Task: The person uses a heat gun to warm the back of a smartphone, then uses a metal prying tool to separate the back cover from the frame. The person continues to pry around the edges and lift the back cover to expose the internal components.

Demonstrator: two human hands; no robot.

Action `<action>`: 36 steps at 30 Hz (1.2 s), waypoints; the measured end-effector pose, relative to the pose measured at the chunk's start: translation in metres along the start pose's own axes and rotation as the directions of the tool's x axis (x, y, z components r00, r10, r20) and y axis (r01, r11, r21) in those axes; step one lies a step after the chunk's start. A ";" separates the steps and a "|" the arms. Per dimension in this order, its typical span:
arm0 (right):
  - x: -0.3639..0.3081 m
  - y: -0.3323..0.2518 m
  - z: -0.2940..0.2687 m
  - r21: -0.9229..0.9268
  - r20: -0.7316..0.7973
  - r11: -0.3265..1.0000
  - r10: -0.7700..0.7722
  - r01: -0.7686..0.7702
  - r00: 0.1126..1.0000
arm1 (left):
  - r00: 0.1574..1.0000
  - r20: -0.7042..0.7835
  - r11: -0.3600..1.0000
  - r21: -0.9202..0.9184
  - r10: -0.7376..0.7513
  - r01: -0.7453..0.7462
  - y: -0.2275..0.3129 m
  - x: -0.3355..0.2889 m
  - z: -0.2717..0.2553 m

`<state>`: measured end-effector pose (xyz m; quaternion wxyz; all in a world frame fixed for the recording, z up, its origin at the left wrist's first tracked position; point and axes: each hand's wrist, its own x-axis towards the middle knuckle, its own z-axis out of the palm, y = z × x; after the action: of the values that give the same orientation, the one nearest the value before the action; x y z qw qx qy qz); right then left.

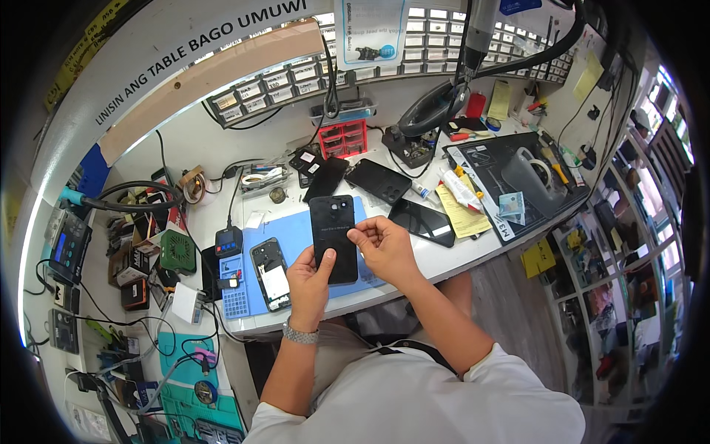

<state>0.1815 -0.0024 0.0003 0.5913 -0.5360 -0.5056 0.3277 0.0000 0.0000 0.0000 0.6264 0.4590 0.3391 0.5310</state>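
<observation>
A flat black phone back cover [333, 222] with camera holes near its top is held upright over the blue mat [368, 277]. My left hand [309, 280] grips its lower left part, the thumb lying across its face. At the cover's right edge my right hand [384, 248] is closed, thumb and finger pinched together. Whether they grip the edge itself or something thin on it, I cannot tell. Left of the cover lies an opened phone [271, 274] with its inner parts and a white battery area showing.
Several dark phones, including one with a camera block [379, 182], lie behind the mat. A red drawer box [342, 138] stands further back. At right are yellow paper [464, 209] and a dark work mat [484, 164]. A lamp arm [436, 107] hangs over the bench.
</observation>
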 end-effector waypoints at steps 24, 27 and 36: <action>0.003 -0.006 -0.029 -0.515 -0.200 0.840 -0.312 0.171 0.929 | 0.987 -0.158 0.998 -0.056 -0.026 0.017 0.019 -0.018 -0.014; 0.005 -0.016 -0.045 -0.417 -0.203 0.905 -0.182 0.083 0.962 | 0.979 -0.200 0.988 -0.154 -0.035 0.004 0.027 -0.011 -0.023; -0.023 -0.025 -0.019 -0.177 0.158 0.982 -0.034 0.062 0.987 | 0.993 -0.027 0.942 -0.318 -0.118 0.103 0.023 -0.011 -0.010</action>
<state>0.1890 -0.0347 0.0198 0.5069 -0.5483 -0.5905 0.3061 -0.0194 -0.0085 0.0173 0.7126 0.3207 0.2891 0.5530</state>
